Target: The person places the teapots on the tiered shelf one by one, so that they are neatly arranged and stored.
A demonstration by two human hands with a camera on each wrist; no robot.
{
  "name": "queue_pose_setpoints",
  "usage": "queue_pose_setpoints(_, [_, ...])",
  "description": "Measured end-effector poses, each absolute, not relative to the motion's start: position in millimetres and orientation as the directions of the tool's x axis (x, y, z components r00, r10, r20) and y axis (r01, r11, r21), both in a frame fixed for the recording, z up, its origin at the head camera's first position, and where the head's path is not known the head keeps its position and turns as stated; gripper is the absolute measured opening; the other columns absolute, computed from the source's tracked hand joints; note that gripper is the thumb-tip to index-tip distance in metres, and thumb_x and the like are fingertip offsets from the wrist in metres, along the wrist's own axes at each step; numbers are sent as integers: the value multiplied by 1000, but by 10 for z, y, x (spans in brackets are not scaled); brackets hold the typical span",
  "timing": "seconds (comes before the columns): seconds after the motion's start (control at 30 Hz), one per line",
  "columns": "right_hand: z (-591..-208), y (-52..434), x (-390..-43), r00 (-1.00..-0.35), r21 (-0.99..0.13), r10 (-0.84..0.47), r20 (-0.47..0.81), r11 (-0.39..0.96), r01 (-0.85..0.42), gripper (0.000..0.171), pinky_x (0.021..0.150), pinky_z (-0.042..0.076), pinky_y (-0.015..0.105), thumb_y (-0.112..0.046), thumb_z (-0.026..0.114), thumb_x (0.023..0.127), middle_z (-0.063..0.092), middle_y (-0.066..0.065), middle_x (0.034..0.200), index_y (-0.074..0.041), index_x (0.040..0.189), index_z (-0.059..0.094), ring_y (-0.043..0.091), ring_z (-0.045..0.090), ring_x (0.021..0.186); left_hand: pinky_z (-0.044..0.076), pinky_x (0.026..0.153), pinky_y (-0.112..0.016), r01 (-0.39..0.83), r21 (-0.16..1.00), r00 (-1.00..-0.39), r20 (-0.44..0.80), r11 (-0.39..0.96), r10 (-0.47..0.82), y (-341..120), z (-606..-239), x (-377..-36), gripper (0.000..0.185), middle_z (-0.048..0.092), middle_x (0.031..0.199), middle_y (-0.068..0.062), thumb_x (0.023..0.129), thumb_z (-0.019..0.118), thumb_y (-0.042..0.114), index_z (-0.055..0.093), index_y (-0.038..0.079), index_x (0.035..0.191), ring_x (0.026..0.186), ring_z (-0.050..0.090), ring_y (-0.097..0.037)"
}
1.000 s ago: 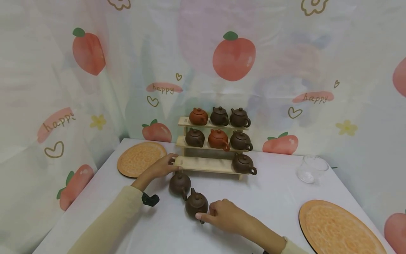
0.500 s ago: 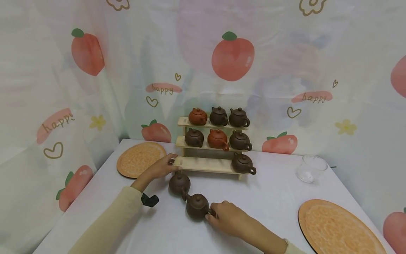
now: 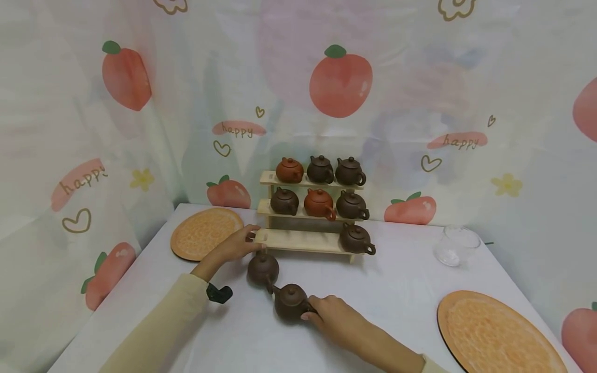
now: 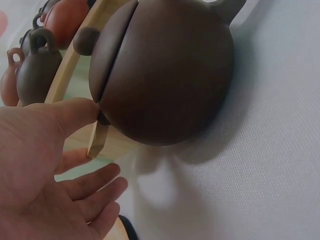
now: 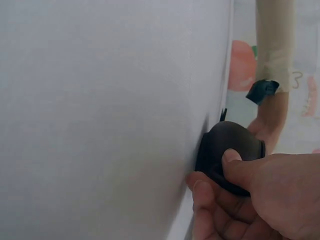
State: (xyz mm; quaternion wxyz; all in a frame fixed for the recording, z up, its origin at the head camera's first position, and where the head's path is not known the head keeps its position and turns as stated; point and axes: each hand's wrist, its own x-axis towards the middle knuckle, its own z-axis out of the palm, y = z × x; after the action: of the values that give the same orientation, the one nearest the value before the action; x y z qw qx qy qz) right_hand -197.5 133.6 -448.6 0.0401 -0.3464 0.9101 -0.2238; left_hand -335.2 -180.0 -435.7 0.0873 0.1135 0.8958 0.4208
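Two dark brown teapots stand on the white table in front of a three-step wooden rack [image 3: 303,241]. My right hand [image 3: 328,313] pinches the handle of the nearer teapot [image 3: 290,303]; in the right wrist view the thumb of this hand [image 5: 250,200] presses on the pot [image 5: 235,145]. My left hand [image 3: 238,243] lies with straight fingers at the left end of the rack's lowest step. In the left wrist view its thumb [image 4: 75,112] touches the lid edge of the farther teapot [image 4: 165,75], which also shows from the head camera [image 3: 263,268].
Several brown and red teapots fill the rack; one [image 3: 356,239] sits at the right of the lowest step. Orange round mats lie at back left [image 3: 205,233] and front right [image 3: 494,334]. A glass bowl [image 3: 456,246] stands at the right. Printed curtain surrounds the table.
My right hand has turned the nearer teapot so its spout points left toward the other pot, and now grips its handle. The left hand has stayed put.
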Motion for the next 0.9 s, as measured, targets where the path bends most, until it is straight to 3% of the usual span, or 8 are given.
queue_pose_setpoints(0.37, [-4474,1630,-2040,-784,-449,-616,79,680,-580,23,60,40,25,-31,65,105,45,-13,69,-17,90,57,4,45,66,45,114,-59,132,771,-958,-63,623,281,-1808,-4359,-3360,72,54,149,-32,101,71,32,41,-2,157,140,52,-47])
queue_pose_setpoints(0.9, [-4496,1767,-2186,-813,-424,-555,177,702,-572,20,58,40,25,-25,67,104,49,-11,69,-15,89,59,5,46,65,44,115,-59,105,756,-963,-86,646,256,-1801,-4365,-3375,72,55,149,-29,100,72,34,42,2,157,141,52,-45])
